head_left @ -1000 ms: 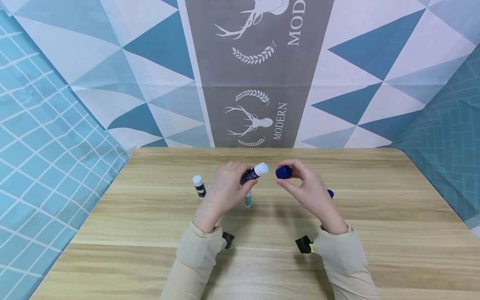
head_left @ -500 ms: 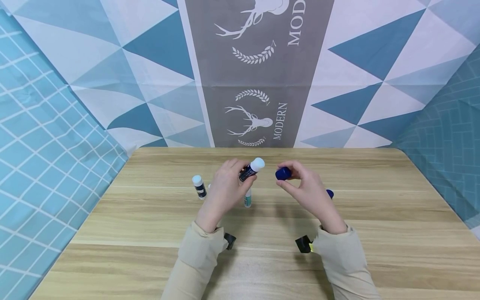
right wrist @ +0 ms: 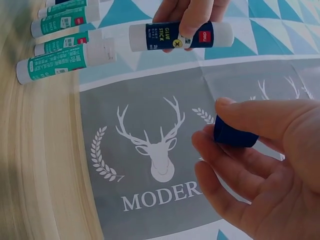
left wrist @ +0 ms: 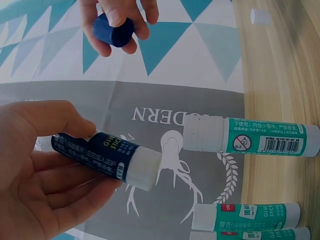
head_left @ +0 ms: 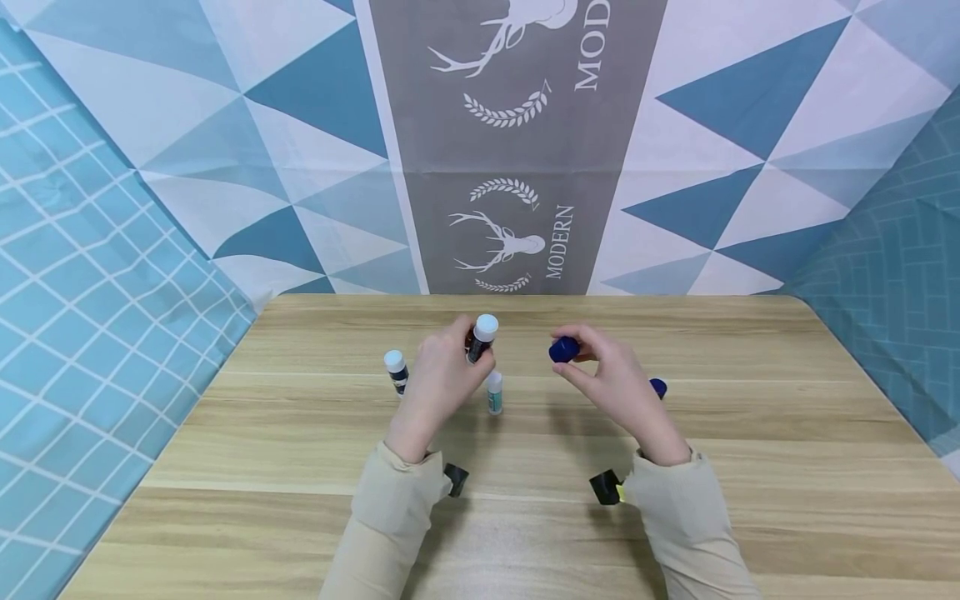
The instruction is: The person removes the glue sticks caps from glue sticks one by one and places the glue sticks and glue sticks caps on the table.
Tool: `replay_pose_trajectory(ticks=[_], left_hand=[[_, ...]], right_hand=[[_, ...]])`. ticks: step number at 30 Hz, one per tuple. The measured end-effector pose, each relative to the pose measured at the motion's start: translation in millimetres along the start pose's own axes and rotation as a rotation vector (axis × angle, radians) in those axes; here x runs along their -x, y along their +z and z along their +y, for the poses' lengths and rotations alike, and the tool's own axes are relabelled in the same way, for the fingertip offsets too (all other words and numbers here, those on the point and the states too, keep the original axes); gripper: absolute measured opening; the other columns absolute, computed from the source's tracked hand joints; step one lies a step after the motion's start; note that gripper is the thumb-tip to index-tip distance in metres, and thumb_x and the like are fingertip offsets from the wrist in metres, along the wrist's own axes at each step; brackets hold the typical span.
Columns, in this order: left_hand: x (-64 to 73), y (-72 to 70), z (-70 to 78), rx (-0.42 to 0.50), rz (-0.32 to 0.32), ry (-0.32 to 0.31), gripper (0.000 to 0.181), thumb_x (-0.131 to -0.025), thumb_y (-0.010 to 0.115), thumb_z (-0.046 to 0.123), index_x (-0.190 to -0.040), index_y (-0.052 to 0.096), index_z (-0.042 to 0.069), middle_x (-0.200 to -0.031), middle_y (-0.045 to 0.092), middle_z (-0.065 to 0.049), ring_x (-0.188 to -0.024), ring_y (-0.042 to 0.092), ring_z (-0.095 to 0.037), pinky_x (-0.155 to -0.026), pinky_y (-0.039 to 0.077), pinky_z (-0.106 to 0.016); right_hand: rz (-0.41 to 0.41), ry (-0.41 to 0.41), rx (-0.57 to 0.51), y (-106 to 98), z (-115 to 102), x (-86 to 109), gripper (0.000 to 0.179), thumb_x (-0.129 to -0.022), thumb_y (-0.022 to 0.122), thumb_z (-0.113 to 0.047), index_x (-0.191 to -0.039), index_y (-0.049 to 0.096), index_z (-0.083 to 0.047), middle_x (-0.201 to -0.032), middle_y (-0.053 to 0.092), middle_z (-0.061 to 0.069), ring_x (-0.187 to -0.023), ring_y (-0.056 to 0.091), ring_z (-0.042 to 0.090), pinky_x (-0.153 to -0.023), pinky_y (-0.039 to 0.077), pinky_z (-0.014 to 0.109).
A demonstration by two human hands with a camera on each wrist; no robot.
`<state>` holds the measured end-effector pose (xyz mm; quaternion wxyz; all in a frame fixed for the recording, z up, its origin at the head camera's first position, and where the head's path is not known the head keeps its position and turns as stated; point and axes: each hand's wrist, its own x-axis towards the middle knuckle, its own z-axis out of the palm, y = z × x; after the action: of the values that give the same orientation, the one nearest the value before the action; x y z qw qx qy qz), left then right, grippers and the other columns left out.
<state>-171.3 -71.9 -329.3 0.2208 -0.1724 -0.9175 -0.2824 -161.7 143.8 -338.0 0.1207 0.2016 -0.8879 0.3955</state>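
Between the fingers and thumb of my left hand [head_left: 438, 379] is a navy glue stick [left wrist: 97, 155], uncapped, its white end pointing up in the head view. My right hand [head_left: 622, 387] pinches a dark blue cap [head_left: 563, 349] by its sides. Cap and glue stick are apart, both held above the table. A teal-labelled glue stick [head_left: 495, 394] stands upright just beyond the left thumb; its white top shows no coloured cap. Left of the left hand stands another navy glue stick [head_left: 396, 372], partly hidden by it.
On the wooden table [head_left: 525, 542], a blue cap [head_left: 658, 388] lies beside the right wrist, partly hidden. More teal glue sticks [right wrist: 59, 20] stand in a row in the right wrist view. A small white cylinder [left wrist: 261, 16] is on the table. A patterned cloth [head_left: 510, 150] hangs behind.
My left hand has drawn a little left, away from the right hand, and turned the glue stick more upright. The right hand has stayed nearly still, its cap tilting slightly.
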Motion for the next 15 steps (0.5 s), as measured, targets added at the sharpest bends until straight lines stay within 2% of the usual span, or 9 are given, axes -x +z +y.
replay_pose_trajectory(ticks=[6,15], left_hand=[[-0.4,-0.2,-1.8,-0.003,-0.049,-0.023,0.015,-0.073,0.061,0.005,-0.085,0.052,0.007,-0.071,0.057,-0.006,-0.057,0.047,-0.016,-0.05,0.04,-0.026],[0.3,-1.1,-5.4,-0.039,-0.107,-0.047,0.016,-0.073,0.063,0.004,-0.086,0.053,0.007,-0.083,0.055,-0.005,-0.069,0.052,-0.021,-0.061,0.047,-0.034]], right_hand=[[0.006,-0.004,0.01,0.5,1.8,0.3,0.035,-0.079,0.068,-0.006,-0.113,0.058,-0.007,-0.105,0.062,0.01,-0.09,0.06,0.023,-0.081,0.05,0.04],[-0.017,0.002,0.052,3.2,6.1,-0.4,0.031,-0.078,0.07,-0.006,-0.108,0.062,-0.009,-0.103,0.062,0.007,-0.089,0.059,0.021,-0.081,0.049,0.041]])
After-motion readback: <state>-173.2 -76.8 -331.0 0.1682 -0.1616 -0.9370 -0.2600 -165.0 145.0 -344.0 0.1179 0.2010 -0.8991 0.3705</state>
